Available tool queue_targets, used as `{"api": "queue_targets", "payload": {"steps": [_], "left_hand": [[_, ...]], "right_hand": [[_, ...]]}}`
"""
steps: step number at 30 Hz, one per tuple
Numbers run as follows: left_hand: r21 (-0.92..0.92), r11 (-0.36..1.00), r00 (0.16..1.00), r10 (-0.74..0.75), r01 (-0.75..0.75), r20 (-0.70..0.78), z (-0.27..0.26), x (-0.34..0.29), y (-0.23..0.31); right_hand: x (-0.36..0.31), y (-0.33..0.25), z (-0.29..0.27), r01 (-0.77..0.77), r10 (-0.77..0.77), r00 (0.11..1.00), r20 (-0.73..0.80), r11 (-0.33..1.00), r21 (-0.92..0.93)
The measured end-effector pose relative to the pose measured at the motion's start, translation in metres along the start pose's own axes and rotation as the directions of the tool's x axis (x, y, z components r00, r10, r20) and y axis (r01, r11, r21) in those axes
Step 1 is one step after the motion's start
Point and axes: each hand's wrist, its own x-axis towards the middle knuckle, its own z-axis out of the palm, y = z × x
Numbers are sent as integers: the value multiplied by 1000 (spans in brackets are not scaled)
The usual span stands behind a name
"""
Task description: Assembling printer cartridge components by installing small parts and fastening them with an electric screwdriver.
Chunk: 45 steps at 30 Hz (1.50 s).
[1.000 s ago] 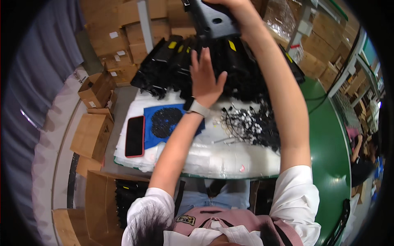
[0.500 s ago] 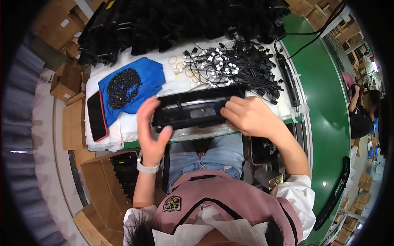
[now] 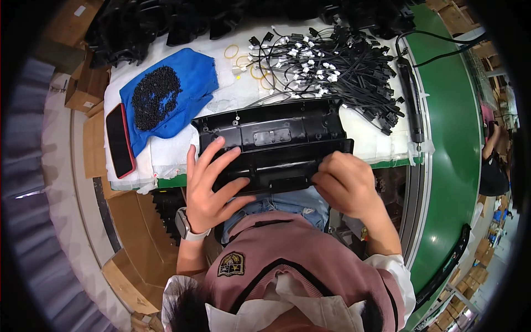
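A long black plastic housing (image 3: 272, 136) lies at the table's front edge, its hollow inner side up. Two trough-like halves lie along each other, and small screw posts dot the far one. Over the left part of the near half, my left hand (image 3: 213, 191) rests with its fingers spread and stretched out. My right hand (image 3: 348, 185) is closed at the near right end, fingertips curled against the housing's edge. Whether a small part is also between those fingertips is hidden.
Behind the housing lie black cables with white connectors (image 3: 354, 69) and yellow rubber bands (image 3: 231, 52). Small black screws (image 3: 156, 97) cover a blue cloth (image 3: 193, 72), beside a red-edged phone (image 3: 120, 141). An electric screwdriver (image 3: 410, 99) lies right. Black plastic parts (image 3: 193, 19) pile up at the back.
The housing has turned to show both trough-like halves. My left hand has gone from gripping its left end to lying spread over it. My right hand has moved nearer, along the right end.
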Motion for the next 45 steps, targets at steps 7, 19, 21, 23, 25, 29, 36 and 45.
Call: {"api": "queue_targets", "payload": {"steps": [7, 19, 21, 23, 25, 29, 36, 45], "left_hand": [[41, 998, 999, -40, 41, -15, 14, -2, -15], [356, 756, 684, -162, 549, -711, -60, -2, -87], [420, 629, 675, -235, 654, -700, -78, -16, -118], [317, 703, 705, -366, 637, -607, -81, -11, -139], [324, 773, 799, -364, 546, -479, -72, 6, -142], [389, 781, 854, -337, 488, -396, -53, 38, -148], [350, 792, 833, -330, 500, -443, -55, 49, -153], [149, 874, 817, -356, 463, -454, -57, 49, -159]], "right_hand": [[-8, -1, 27, -29, 27, 998, -52, 999, -33], [-1, 6, -15, -229, 173, 939, -297, 959, -165], [-4, 15, -26, -324, 219, 906, -361, 909, -262], [-6, 21, -33, -432, 286, 863, -418, 846, -313], [-10, 33, -37, -480, 288, 833, -473, 801, -357], [-16, 63, -53, -570, 314, 802, -508, 655, -496], [-31, 136, -69, -714, 770, 482, -418, 69, -696], [-48, 200, -96, -863, 846, 395, -357, 209, -459]]}}
